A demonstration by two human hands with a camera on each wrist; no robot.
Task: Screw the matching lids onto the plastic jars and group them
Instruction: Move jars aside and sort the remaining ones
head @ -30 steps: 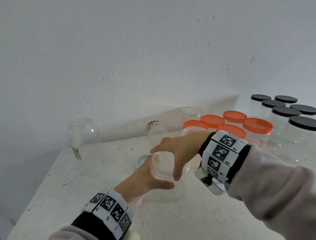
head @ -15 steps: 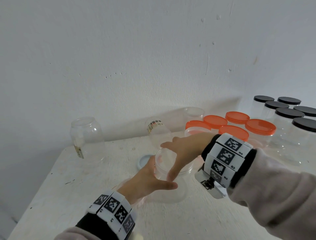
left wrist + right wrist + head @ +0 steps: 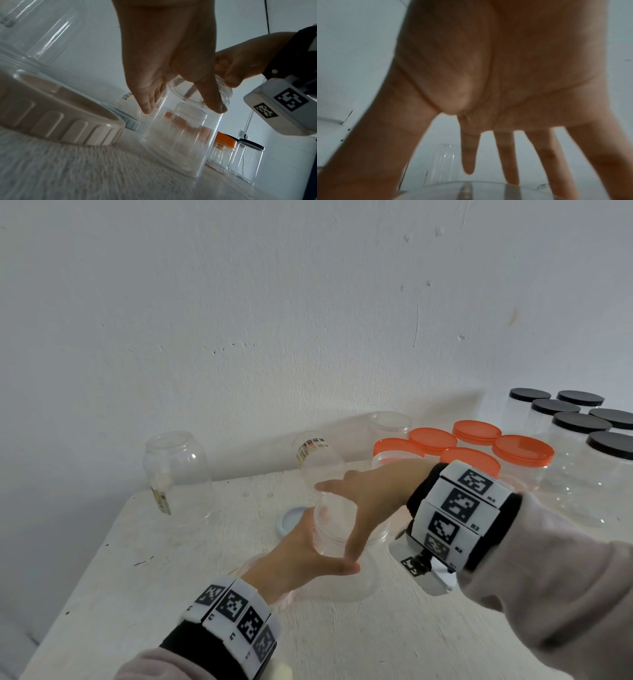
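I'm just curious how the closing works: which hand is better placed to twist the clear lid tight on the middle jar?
The right hand: its thumb and spread fingers pinch the clear round plastic lid from above, while the left hand grips the transparent plastic jar below, steadying it.

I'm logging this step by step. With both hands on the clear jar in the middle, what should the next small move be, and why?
Probably another twist of the clear lid with the right hand. Its spread fingers grip the lid's rim atop the clear jar, while the left hand holds the jar on the table. I cannot tell whether the lid is fully tight.
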